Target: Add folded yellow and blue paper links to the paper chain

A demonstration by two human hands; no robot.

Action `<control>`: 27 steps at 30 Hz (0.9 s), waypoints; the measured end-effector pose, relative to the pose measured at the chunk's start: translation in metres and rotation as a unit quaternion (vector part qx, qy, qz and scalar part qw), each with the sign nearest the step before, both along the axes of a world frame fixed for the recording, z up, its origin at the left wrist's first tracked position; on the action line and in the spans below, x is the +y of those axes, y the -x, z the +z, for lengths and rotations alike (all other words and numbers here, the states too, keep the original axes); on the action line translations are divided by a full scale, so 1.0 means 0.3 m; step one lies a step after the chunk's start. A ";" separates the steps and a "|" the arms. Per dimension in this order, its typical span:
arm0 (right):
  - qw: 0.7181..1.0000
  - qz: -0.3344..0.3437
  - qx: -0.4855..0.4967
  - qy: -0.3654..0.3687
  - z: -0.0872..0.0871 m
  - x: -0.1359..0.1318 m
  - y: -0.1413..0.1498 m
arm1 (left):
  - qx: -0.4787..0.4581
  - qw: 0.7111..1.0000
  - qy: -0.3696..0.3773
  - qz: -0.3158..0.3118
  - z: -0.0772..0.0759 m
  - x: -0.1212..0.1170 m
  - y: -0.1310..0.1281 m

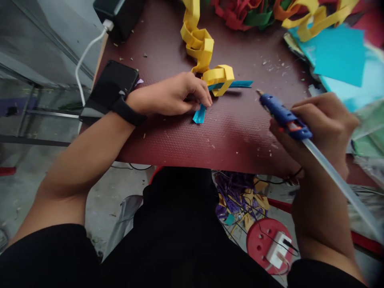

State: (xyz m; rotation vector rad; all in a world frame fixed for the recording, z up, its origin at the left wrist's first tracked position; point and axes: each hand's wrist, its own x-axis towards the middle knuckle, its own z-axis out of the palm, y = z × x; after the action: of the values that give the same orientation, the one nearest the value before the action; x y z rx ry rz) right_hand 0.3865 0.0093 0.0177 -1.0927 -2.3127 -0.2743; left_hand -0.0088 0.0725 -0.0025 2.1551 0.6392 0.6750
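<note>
The left hand (192, 94) pinches a folded blue paper strip (199, 115), apparently steadying it beside the near end of the yellow paper chain (202, 46). The right hand (322, 124) grips a blue glue gun (283, 115), nozzle leftward, probably for aim.

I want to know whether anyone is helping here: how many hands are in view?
2. The left hand has its fingers at the blue strip, beside a yellow loop; the right hand holds the glue gun. No other hand shows.
</note>
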 end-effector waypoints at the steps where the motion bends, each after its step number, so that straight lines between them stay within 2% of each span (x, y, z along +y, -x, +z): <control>1: 0.997 -0.063 -0.035 -0.001 -0.007 0.018 -0.047 | -0.002 1.000 -0.002 0.000 -0.003 0.002 0.000; 4: 0.961 -0.231 -0.126 0.085 -0.004 0.073 -0.172 | -0.004 1.000 -0.011 -0.001 -0.001 0.003 0.001; 6: 0.937 -0.258 -0.174 0.162 0.031 0.097 -0.231 | -0.004 1.000 -0.020 0.001 0.006 0.002 0.002; 8: 0.923 -0.223 -0.212 0.231 0.089 0.105 -0.261 | -0.004 1.000 -0.026 0.006 0.012 -0.002 0.003; 10: 0.925 -0.172 -0.222 0.256 0.152 0.102 -0.246 | -0.005 1.000 -0.027 0.013 0.016 -0.005 0.002; 12: 0.948 -0.129 -0.194 0.215 0.199 0.101 -0.178 | -0.001 1.000 -0.024 0.018 0.020 -0.009 0.000; 14: 0.974 -0.096 -0.135 0.154 0.214 0.116 -0.066 | 0.003 1.000 -0.017 0.022 0.025 -0.013 -0.003; 17: 0.976 -0.004 -0.119 0.181 0.181 0.170 0.121 | 0.001 1.000 -0.006 0.029 0.036 -0.019 -0.005; 18: 0.971 0.007 -0.139 0.196 0.162 0.191 0.173 | 0.001 0.999 -0.004 0.032 0.039 -0.021 -0.005; 20: 0.964 -0.015 -0.159 0.211 0.124 0.227 0.248 | 0.002 0.999 -0.005 0.035 0.042 -0.024 -0.005; 22: 0.964 -0.032 -0.152 0.214 0.092 0.245 0.282 | 0.004 0.999 -0.009 0.037 0.040 -0.029 -0.008; 24: 0.966 -0.014 -0.132 0.223 0.068 0.247 0.285 | 0.001 0.999 -0.019 0.043 0.034 -0.035 -0.013; 27: 0.964 0.087 -0.084 0.237 0.040 0.239 0.266 | -0.004 0.998 -0.033 0.056 0.025 -0.046 -0.024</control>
State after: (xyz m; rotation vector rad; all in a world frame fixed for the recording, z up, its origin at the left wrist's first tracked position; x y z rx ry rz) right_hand 0.3066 0.0810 0.0296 -1.1044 -2.6897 0.2830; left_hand -0.0017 0.0586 0.0050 2.1887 0.7476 0.7746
